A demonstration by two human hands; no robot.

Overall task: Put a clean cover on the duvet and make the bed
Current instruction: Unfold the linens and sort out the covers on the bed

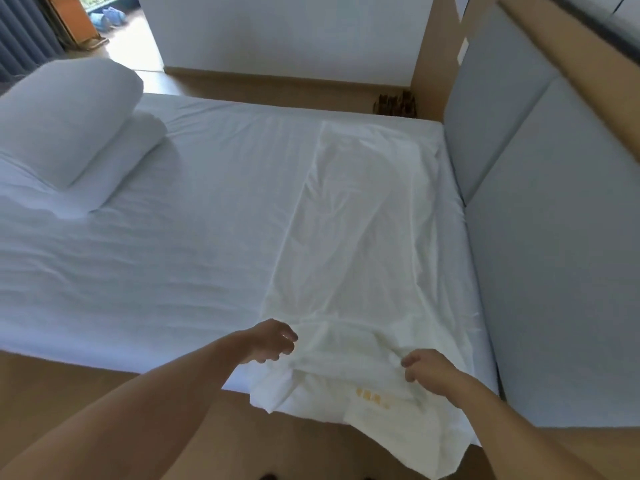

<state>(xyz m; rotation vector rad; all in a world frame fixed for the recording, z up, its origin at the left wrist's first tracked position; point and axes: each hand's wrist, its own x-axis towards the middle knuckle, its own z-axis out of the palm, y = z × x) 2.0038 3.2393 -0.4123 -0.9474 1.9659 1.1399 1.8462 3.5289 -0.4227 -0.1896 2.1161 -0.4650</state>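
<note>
Currently, the cover (363, 220) lies lengthwise up-frame from both hands; right hand (427, 372) fingers pinch its near edge, left hand (272, 342) fingers apart, just beside.

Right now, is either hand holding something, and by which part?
The right hand pinches a fold of the duvet cover near its end that overhangs the bed. The left hand hovers at the cover's left edge, fingers relaxed, gripping nothing.
</note>
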